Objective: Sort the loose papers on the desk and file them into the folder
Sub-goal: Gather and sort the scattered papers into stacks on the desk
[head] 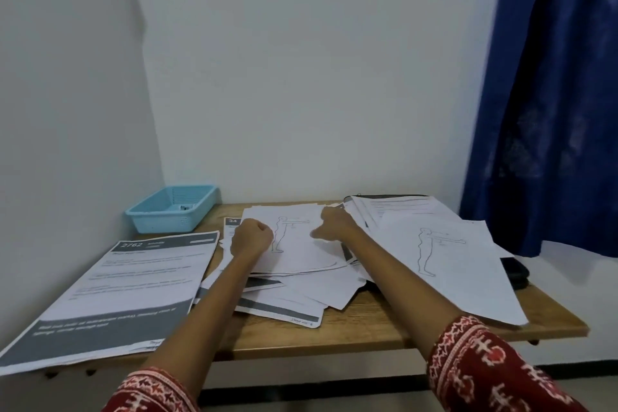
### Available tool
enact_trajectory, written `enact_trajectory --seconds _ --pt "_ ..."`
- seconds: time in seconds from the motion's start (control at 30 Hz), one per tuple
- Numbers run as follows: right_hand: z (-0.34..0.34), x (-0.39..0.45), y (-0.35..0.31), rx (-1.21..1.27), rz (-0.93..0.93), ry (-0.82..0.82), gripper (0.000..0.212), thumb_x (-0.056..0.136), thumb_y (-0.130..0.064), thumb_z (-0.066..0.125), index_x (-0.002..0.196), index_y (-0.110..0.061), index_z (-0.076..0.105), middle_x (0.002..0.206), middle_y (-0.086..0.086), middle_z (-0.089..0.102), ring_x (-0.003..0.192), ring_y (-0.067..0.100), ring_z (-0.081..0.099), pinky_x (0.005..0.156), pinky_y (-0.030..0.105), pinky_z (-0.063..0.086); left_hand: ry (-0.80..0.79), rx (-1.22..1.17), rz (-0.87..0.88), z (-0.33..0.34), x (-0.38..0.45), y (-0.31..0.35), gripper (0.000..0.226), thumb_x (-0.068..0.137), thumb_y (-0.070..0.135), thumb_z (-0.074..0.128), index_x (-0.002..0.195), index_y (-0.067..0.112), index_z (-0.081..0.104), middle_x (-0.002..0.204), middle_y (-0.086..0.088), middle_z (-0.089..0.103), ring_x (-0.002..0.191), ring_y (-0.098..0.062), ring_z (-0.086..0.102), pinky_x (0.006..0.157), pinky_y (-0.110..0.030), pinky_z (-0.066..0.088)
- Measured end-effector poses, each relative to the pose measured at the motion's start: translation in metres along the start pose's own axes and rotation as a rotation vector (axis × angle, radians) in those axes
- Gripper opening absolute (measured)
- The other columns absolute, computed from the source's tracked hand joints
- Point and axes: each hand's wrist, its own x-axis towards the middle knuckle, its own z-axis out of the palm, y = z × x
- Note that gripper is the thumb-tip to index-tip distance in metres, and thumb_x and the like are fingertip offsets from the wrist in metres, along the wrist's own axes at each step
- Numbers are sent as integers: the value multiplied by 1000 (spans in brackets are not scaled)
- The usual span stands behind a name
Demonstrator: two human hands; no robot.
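Loose printed papers cover the wooden desk [368, 321]. In the middle pile, the top sheet [301, 244] shows an outline drawing of a standing figure. My left hand [251, 237] is curled in a fist at that sheet's left edge and seems to grip it. My right hand [335, 223] curls its fingers over the sheet's far right corner, thumb pointing left. A second figure sheet [451, 264] lies at the right on more pages. These pages cover a black folder [516, 269]. A grey-banded printout [133, 284] lies at the left.
A light blue plastic basket [174, 211] stands at the back left corner by the wall. A dark blue curtain [551, 94] hangs at the right. The left printout hangs over the desk's front edge.
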Motion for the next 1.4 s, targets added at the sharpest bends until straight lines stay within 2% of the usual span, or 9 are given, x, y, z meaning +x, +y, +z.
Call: enact_trajectory --seconds 0.17,0.33,0.53,0.7,0.83,0.93,1.03,1.17,1.4 --pt "22 13 3 -182 158 -51 65 86 -39 64 133 -2 39 132 12 52 122 28 50 98 31 37 25 52 -45 -26 18 -28 17 84 5 57 99 6 65 109 -10 64 99 -28 59 73 -31 44" --pt "24 21 -1 -158 217 -49 80 84 -33 70 141 2 26 141 12 40 129 27 43 99 32 41 -116 91 -167 -30 25 -41 58 73 10 77 123 5 47 120 -12 59 105 -31 59 88 -40 50" --pt "24 22 -9 -117 312 -61 89 78 -31 76 142 -1 24 141 13 41 129 31 43 99 41 42 -20 41 -195 -25 25 -49 30 91 7 53 121 3 55 126 -13 56 115 -28 52 89 -31 41" --pt "24 23 -7 -75 307 -41 67 83 -31 72 131 3 39 131 12 52 120 27 52 92 32 45 87 -45 -170 -23 20 -60 32 91 10 50 122 10 59 130 -9 56 120 -28 49 96 -33 39" --pt "27 21 -6 47 380 52 75 80 -23 75 137 -1 31 133 12 51 122 29 51 94 35 45 183 -184 -165 -23 15 -63 26 87 15 58 112 13 65 123 -7 61 114 -27 53 91 -31 40" --pt "32 19 -7 76 380 122 55 85 -13 67 132 -2 40 132 12 52 121 28 52 92 34 47 192 -190 -120 -23 13 -65 23 88 12 57 109 12 66 119 -7 64 111 -27 56 89 -32 41" --pt "34 18 -4 117 396 170 32 86 -4 60 117 -5 54 122 12 58 112 27 58 81 32 50 199 -175 -88 -23 14 -67 23 89 11 56 110 11 66 117 -8 64 109 -27 56 88 -32 42" --pt "24 18 -7 177 342 125 26 81 0 60 101 -10 47 98 12 56 93 22 57 60 24 41 261 -252 -25 -21 14 -62 21 90 10 57 109 10 66 111 -9 66 105 -26 57 82 -30 41" --pt "26 23 -7 465 244 159 68 88 -33 63 140 -4 31 142 12 42 130 29 42 101 35 41 407 -482 -25 -28 11 -55 23 94 9 49 113 5 63 114 -11 63 106 -27 55 84 -28 39"
